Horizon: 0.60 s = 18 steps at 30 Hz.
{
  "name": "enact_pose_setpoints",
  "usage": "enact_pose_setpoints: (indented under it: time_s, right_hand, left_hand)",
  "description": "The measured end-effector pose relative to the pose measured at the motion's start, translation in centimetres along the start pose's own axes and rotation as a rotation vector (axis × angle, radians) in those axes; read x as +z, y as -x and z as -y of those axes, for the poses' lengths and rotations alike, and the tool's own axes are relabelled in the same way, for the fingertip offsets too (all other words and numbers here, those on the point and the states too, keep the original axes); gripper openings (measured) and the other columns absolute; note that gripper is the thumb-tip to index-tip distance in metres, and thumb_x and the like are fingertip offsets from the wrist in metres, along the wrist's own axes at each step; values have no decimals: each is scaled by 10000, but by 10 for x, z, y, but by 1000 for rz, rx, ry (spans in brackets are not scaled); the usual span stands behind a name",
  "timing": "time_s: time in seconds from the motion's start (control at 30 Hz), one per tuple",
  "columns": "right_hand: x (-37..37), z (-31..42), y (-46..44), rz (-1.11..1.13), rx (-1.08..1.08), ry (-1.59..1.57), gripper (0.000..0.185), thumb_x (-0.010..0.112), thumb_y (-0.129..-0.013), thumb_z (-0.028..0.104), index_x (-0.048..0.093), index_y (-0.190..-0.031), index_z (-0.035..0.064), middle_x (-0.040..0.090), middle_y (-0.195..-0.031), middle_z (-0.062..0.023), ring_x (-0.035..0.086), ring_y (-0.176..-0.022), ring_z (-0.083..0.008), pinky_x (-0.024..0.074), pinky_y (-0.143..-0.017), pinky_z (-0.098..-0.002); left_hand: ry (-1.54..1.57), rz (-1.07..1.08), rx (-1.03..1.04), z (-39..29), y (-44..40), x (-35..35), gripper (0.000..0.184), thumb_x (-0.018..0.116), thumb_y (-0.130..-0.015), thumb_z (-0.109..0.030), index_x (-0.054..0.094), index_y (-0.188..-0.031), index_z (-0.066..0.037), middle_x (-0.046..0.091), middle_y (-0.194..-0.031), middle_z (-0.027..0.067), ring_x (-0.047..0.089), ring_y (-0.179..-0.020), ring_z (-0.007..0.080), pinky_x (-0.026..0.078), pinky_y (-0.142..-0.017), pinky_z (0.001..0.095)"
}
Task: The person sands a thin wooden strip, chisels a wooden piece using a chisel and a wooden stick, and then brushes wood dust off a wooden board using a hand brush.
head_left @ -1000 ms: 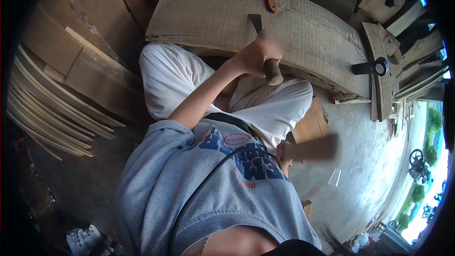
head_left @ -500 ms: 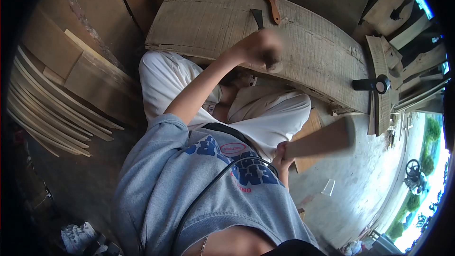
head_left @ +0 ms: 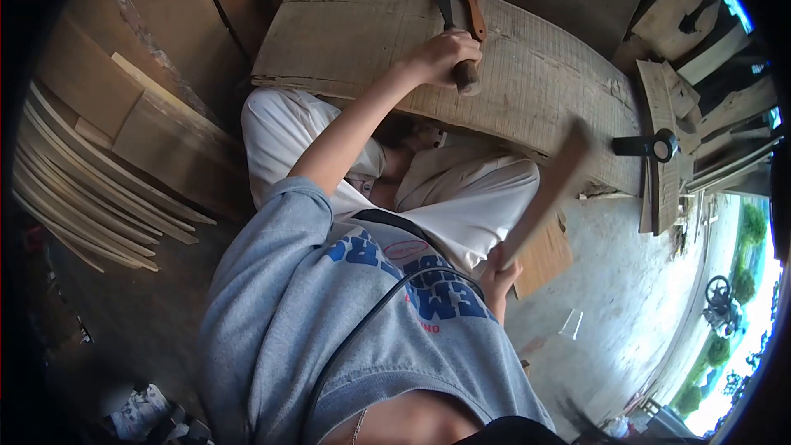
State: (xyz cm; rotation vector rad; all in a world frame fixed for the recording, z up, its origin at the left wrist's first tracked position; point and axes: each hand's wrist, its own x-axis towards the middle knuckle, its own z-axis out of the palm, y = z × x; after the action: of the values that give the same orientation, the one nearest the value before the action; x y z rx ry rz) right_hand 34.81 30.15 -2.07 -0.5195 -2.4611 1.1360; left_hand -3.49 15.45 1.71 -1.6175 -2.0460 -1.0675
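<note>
My left hand (head_left: 449,56) is closed round the wooden handle of a chisel-like tool (head_left: 466,78). Its dark flat blade points away from me, over the long rough plank (head_left: 354,33). Just right of the blade, a brush (head_left: 473,2) with pale bristles and an orange-brown handle lies on the plank. My right hand (head_left: 499,274), beside my right thigh, grips the lower end of a wooden bat-like piece (head_left: 548,194). That piece slants up toward the plank, its far end blurred by motion and not seen touching anything.
A black round-headed object (head_left: 661,147) rests by the plank's right end, near upright boards (head_left: 655,99). Thin curved wooden strips (head_left: 91,189) are stacked at left. A wood block (head_left: 544,259) lies beside my right knee, and a small clear cup (head_left: 570,324) is on the floor.
My left hand has moved forward over the plank with the tool, whose blade is now beside the brush. The wooden piece in my right hand has swung from pointing right to pointing up.
</note>
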Motion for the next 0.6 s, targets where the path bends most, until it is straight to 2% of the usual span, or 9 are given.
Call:
enact_pose_setpoints:
  time_s: [0.03,0.07,0.13,0.27,0.33,0.47,0.57,0.6]
  right_hand:
    - [1,-10,3,-45,-75,-125,151,540,-847,117,584,-797,-18,555,-589,-54,553,-546,-134,418,-507,-281]
    - [-2,-16,9,-49,-70,-122,151,540,-847,117,584,-797,-18,555,-589,-54,553,-546,-134,418,-507,-281]
    - [-6,-3,11,-46,-76,-39,74,534,-815,76,545,-780,11,482,-562,-128,523,-468,-252,399,-466,-336]
    - [-5,-13,35,-2,-108,33,106,590,-776,63,498,-740,27,482,-567,-148,525,-496,-331,396,-466,-356]
    - [-2,-20,51,22,-58,13,108,595,-767,84,503,-749,30,483,-576,-149,525,-507,-331,396,-476,-367]
    - [-17,-25,75,10,-104,59,112,602,-747,103,518,-756,29,500,-591,-145,519,-508,-328,410,-509,-372]
    - [-15,-78,104,-186,-281,155,123,636,-691,104,552,-755,42,528,-607,-121,569,-547,-280,421,-507,-347]
    - [-24,-51,100,-77,-235,97,129,648,-687,106,553,-741,38,535,-598,-126,578,-549,-270,420,-501,-342]
  left_hand:
    - [24,-17,5,-9,0,-1,166,669,-574,-120,527,-645,-69,557,-666,72,578,-700,259,458,-749,372]
    - [49,-36,5,-23,4,0,162,666,-579,-124,526,-644,-75,557,-667,69,578,-696,259,459,-751,370]
    - [94,-7,56,-65,15,-4,146,659,-596,-157,527,-634,-108,560,-655,43,584,-689,244,462,-735,365]
    - [56,98,186,-145,67,13,138,667,-604,-195,542,-627,-141,553,-638,11,577,-661,201,451,-692,323]
    - [152,129,157,-174,83,10,163,684,-591,-158,526,-609,-123,510,-616,17,553,-634,189,451,-677,325]
    - [107,113,139,-180,85,6,166,675,-583,-171,516,-589,-125,519,-615,7,557,-658,194,436,-722,323]
    - [119,81,86,-167,80,15,183,674,-511,-185,527,-602,-129,556,-638,15,576,-692,217,436,-714,327]
    - [94,62,86,-165,77,17,183,674,-511,-185,527,-602,-129,556,-638,15,576,-692,217,436,-714,327]
